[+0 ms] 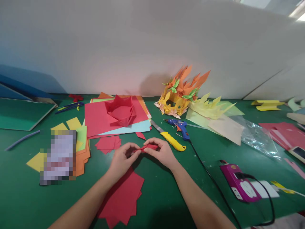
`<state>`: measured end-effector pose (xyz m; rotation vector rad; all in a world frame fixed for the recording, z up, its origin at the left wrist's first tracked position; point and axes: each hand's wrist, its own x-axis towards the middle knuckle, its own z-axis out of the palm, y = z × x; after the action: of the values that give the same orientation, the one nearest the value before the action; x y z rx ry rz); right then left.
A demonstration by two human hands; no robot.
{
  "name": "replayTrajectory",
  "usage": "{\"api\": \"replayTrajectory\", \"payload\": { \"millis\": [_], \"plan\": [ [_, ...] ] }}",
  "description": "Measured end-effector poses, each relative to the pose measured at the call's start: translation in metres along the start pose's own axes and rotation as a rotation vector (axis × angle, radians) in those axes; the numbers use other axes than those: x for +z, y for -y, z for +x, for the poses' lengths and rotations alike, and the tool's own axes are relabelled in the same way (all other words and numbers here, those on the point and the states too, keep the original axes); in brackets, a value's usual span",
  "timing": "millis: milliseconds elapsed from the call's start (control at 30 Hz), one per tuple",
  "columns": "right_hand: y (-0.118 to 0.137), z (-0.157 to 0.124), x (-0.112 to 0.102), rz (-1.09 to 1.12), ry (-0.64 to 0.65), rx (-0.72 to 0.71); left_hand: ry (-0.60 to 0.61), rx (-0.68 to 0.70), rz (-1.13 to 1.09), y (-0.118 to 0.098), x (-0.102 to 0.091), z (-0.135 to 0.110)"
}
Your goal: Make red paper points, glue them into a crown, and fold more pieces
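Observation:
Both my hands meet over the green table [166, 197], pinching one small folded red paper piece [148, 147]. My left hand [122, 159] grips its left end with curled fingers. My right hand [160, 152] pinches its right end. Beneath my left forearm lies a stack of red paper squares [122, 198]. More small red squares [108, 143] lie just beyond my left hand. A folded red paper crown shape [121, 111] sits on a pile of coloured sheets [100, 122] farther back.
A yellow utility knife [170, 140] and a blue glue gun [181, 127] lie right of my hands, its black cord running forward. An orange-yellow paper crown [182, 92] stands at the wall. A pink device [239, 183] sits right; yellow and orange squares [79, 152] left.

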<state>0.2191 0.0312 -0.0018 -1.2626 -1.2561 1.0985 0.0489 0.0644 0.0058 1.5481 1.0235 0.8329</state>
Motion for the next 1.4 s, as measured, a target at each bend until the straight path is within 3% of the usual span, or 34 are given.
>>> {"api": "replayTrajectory", "payload": {
  "millis": [200,333,433,533,700,933,1400],
  "plan": [
    [0.004,-0.008,-0.003,0.013,0.039,0.026,0.02,-0.033,0.053,-0.003,0.0,-0.003],
    [0.012,-0.017,-0.006,-0.144,0.053,0.018,0.115,0.012,0.229,-0.012,-0.003,-0.009],
    [0.017,-0.021,-0.007,-0.402,0.093,-0.072,0.18,0.059,0.404,-0.015,-0.004,-0.013],
    [0.016,-0.021,-0.005,-0.581,0.133,-0.197,0.16,0.175,0.562,-0.01,-0.005,-0.014],
    [0.003,-0.018,-0.004,-0.691,0.117,-0.352,0.17,0.423,0.642,0.003,-0.006,-0.011],
    [-0.005,-0.017,-0.003,-0.83,0.12,-0.504,0.227,0.513,0.714,0.011,-0.009,-0.01],
    [-0.006,-0.015,-0.007,-1.049,0.188,-0.528,0.192,0.436,0.68,0.009,-0.008,-0.013]
  ]
}}
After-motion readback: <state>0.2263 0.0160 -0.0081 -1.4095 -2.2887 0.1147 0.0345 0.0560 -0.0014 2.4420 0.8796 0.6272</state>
